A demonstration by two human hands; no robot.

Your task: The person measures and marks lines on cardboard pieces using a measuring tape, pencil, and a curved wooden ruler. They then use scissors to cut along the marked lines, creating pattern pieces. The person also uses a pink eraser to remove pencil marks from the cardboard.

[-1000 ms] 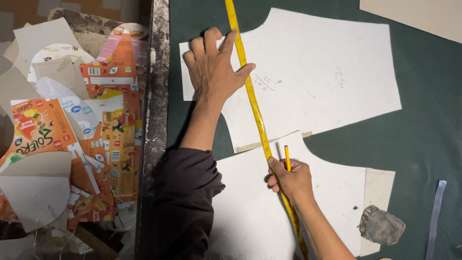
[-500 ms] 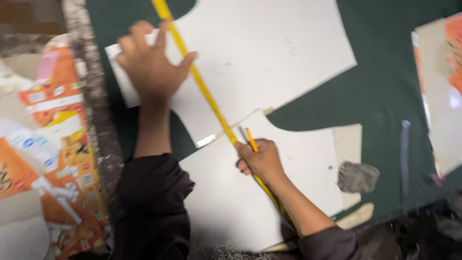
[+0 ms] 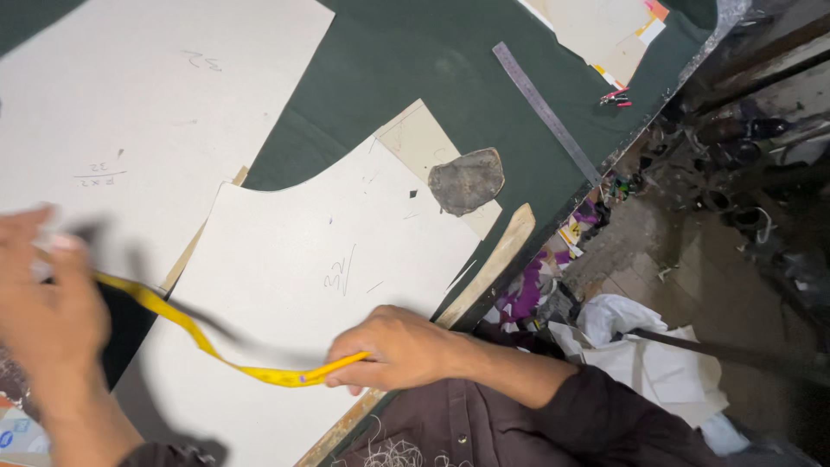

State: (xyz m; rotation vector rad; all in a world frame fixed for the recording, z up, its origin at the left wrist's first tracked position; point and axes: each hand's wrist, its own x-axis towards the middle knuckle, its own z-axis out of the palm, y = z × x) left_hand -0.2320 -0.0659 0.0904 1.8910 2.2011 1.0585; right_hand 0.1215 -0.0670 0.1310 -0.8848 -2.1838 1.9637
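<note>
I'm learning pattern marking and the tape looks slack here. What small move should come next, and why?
Probably pull the yellow measuring tape taut and lay it flat on the white pattern piece. It sags in a curve between the left hand and right hand, lifted off the card, so it cannot give a straight line.

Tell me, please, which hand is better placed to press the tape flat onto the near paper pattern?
Probably the right hand: it pinches the tape directly over the near pattern, while the left hand is blurred and raised at the pattern's edge.
</note>
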